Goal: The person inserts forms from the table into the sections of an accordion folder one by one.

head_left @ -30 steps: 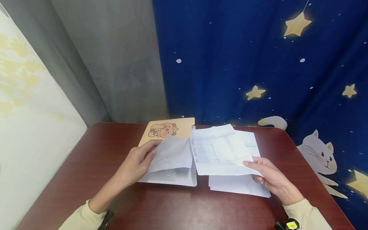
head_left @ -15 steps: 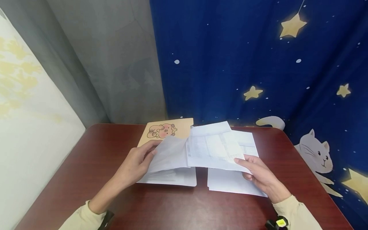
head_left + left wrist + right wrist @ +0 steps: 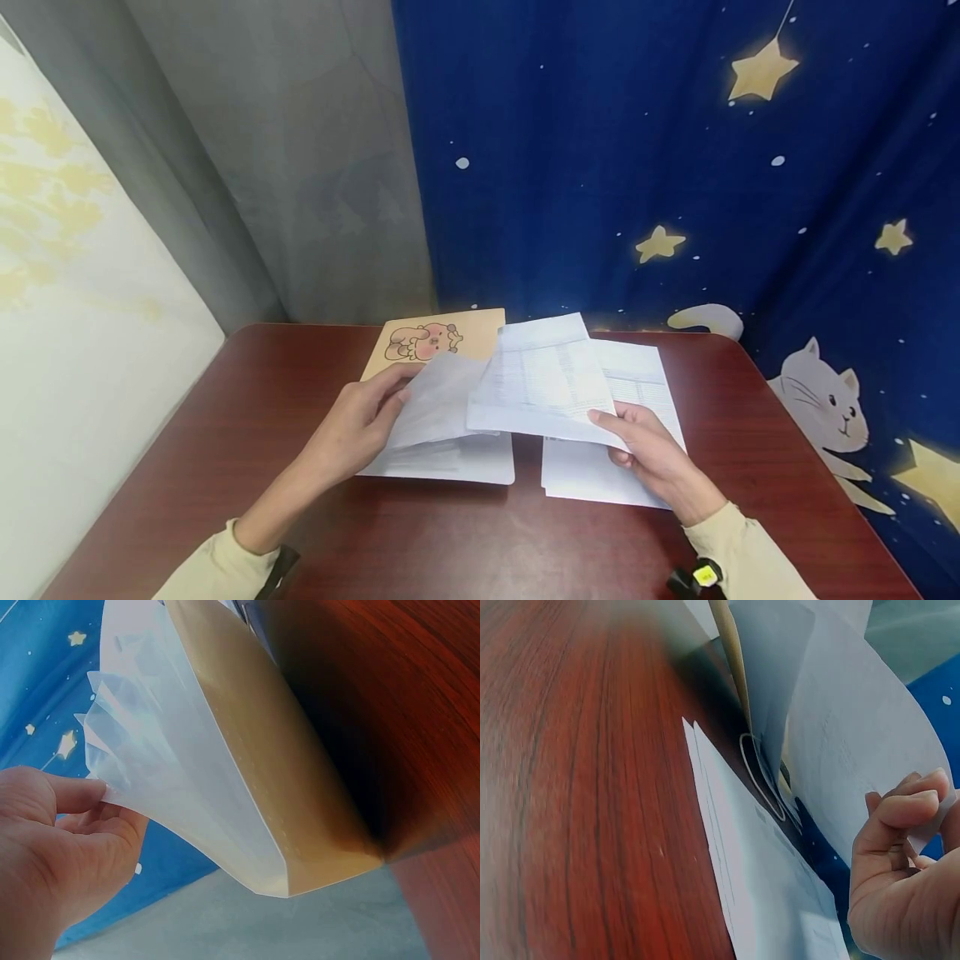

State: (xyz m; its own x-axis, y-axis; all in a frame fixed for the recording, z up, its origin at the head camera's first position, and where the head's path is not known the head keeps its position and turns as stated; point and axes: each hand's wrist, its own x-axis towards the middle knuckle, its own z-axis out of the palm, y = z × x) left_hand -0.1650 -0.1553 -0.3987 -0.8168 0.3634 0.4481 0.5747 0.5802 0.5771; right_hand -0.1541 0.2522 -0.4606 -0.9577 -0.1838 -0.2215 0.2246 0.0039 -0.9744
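- The folder (image 3: 483, 332), lower centre, could have slid if tugged.
- The sheet (image 3: 543, 379), right of centre, pinched by the right hand (image 3: 654, 454), might have creased if it snagged the sleeve (image 3: 435, 404).
- The sleeve could have dropped if the left hand's (image 3: 356, 425) pinch slipped.
- Much of the folder was hidden; sheet-to-sleeve contact was unclear.

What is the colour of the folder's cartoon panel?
The cartoon panel is light tan, clearest in the head view.

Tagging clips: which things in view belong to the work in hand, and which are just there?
In use:
printed sheet, pinched by right hand
clear sleeves, held by left hand
folder
probably the loose papers

Surroundings:
table
starry curtain
grey curtain
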